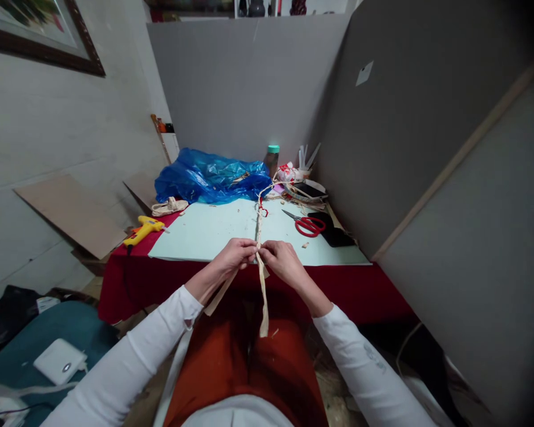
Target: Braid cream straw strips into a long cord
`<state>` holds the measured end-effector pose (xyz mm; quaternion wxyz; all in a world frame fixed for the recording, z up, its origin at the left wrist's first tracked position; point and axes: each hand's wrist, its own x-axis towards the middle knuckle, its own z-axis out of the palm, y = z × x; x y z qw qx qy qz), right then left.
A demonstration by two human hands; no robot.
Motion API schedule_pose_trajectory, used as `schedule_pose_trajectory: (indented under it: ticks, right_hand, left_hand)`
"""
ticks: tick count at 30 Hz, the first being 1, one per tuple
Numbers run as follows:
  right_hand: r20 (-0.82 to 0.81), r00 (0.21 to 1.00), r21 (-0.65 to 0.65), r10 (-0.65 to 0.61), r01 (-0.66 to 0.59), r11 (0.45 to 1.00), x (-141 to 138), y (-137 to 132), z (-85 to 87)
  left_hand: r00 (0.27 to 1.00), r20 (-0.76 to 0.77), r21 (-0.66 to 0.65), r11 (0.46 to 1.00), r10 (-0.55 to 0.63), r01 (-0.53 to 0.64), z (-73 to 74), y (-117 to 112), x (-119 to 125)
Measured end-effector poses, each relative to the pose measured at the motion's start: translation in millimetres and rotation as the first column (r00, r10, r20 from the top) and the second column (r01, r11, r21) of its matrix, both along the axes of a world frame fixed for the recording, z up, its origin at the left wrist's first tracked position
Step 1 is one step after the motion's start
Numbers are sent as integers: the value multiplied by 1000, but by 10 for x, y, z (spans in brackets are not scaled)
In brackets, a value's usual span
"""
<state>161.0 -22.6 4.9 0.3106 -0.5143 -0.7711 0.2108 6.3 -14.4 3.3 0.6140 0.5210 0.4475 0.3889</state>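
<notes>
A tan braided strip (pixel 259 228) runs from the back of the table toward me across a pale green mat (pixel 196 237). A red tie marks it near its far end. My left hand (pixel 235 256) and my right hand (pixel 281 260) meet at the table's front edge, both pinched on the braid's near end. Loose flat tan strands (pixel 263 302) hang from my fingers down over my lap.
Red-handled scissors (pixel 309 225) lie right of the braid, beside a black object. A yellow glue gun (pixel 142 231) sits at the left on the red tablecloth (pixel 129 279). A blue plastic bag (pixel 211 177), a bottle and clutter fill the back. Grey partition boards wall the right.
</notes>
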Motion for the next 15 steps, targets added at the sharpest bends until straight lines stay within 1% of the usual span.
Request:
schedule_pose_trajectory:
  ticks: [3, 5, 9, 11, 12, 15]
  right_hand:
    - [74, 994, 18, -82, 81, 997, 26, -51, 38]
    - [104, 985, 40, -136, 133, 990, 24, -103, 32]
    - [137, 961, 149, -240, 219, 964, -95, -286, -37]
    - [165, 949, 218, -267, 229, 949, -201, -401, -102]
    - [188, 943, 254, -273, 222, 941, -256, -455, -143]
    - [262, 928, 368, -265, 157, 916, -381, -569, -286]
  left_hand:
    - [1000, 23, 11, 1000, -1, 0, -3, -11, 15]
    - [1000, 1, 34, 999, 23, -23, -8, -31, 43]
    - [985, -73, 144, 979, 159, -147, -66, -103, 123]
    - [973, -48, 156, 964, 226, -216, -119, -142, 151]
    - [968, -17, 141, 959, 251, -246, -145, -158, 157]
    - [953, 110, 40, 957, 282, -288, -192, -187, 138]
